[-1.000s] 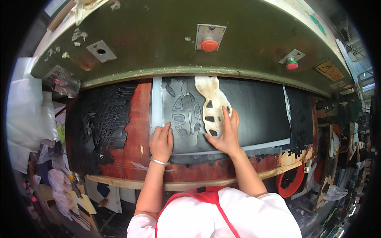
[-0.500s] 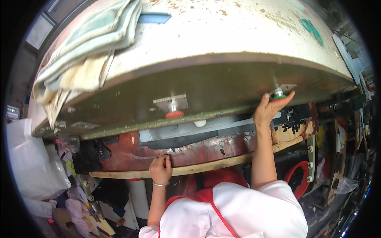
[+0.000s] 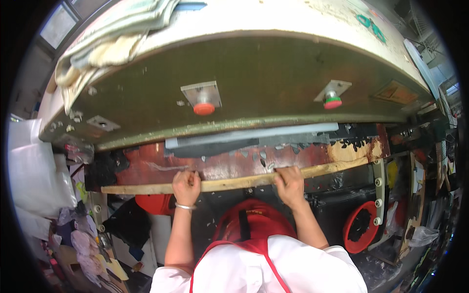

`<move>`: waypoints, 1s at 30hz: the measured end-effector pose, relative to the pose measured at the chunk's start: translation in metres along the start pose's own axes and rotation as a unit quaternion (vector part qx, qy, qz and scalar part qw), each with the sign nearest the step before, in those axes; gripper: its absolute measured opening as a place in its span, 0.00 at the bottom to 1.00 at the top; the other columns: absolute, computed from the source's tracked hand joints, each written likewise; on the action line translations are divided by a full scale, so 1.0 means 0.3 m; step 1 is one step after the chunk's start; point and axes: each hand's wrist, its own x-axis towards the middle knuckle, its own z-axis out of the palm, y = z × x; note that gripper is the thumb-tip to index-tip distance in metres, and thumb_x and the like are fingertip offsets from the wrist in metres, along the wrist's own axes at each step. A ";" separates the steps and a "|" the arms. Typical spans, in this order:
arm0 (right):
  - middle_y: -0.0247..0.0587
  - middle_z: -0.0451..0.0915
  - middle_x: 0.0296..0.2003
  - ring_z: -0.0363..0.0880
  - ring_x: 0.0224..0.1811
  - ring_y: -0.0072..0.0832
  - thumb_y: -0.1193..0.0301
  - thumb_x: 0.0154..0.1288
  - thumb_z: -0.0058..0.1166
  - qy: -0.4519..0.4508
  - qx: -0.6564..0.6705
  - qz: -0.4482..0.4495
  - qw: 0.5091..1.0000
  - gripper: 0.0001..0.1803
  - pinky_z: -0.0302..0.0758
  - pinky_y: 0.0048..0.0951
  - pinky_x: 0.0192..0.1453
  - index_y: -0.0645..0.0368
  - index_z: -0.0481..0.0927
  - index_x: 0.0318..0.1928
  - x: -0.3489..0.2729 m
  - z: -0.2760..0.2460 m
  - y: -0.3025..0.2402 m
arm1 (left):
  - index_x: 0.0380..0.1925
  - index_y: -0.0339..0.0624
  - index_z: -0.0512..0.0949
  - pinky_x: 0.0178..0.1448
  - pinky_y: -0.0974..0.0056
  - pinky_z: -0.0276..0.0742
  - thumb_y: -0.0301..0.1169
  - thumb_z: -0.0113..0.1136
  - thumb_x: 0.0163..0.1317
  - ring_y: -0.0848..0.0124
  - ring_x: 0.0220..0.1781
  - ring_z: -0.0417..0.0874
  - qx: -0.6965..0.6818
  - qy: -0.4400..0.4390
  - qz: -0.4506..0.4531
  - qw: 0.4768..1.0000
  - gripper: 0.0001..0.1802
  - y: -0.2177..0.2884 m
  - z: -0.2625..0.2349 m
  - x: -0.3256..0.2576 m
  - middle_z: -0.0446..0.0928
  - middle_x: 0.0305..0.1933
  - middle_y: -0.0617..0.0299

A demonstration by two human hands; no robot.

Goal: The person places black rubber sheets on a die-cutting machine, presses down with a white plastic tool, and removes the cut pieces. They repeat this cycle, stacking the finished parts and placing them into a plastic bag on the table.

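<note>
The wooden front strip (image 3: 234, 183) of the red-brown bench (image 3: 220, 168) is gripped by both hands. The left hand (image 3: 186, 186) is set at 9 o'clock of the right hand (image 3: 289, 183); the fingers of each are curled over the strip's top edge. At 12 o'clock of the hands, the olive press head (image 3: 254, 83) hangs low, bearing a red button (image 3: 203, 108) and a green-ringed button (image 3: 332, 102).
</note>
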 end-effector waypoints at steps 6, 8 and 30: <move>0.50 0.78 0.25 0.75 0.32 0.46 0.76 0.59 0.57 0.010 -0.022 -0.037 0.999 0.04 0.72 0.42 0.38 0.64 0.80 0.28 -0.137 -0.024 -0.020 | 0.14 0.40 0.70 0.31 0.54 0.68 0.26 0.63 0.50 0.55 0.24 0.73 -0.011 -0.019 -0.036 0.999 0.12 0.029 -0.046 -0.142 0.70 0.16 0.56; 0.48 0.78 0.23 0.75 0.30 0.44 0.75 0.57 0.60 -0.021 -0.055 0.027 0.998 0.05 0.73 0.42 0.37 0.64 0.81 0.27 -0.134 -0.040 -0.069 | 0.13 0.40 0.70 0.29 0.54 0.67 0.26 0.63 0.51 0.56 0.23 0.71 -0.007 -0.030 -0.031 0.999 0.13 0.062 -0.092 -0.206 0.70 0.16 0.56; 0.49 0.69 0.57 0.71 0.59 0.35 0.80 0.41 0.71 -0.011 0.469 0.145 0.871 0.60 0.70 0.33 0.61 0.57 0.44 0.72 -0.253 -0.008 -0.316 | 0.56 0.38 0.72 0.72 0.46 0.57 0.26 0.60 0.55 0.52 0.68 0.66 0.074 -0.137 0.041 0.987 0.25 0.215 -0.147 -0.389 0.67 0.62 0.48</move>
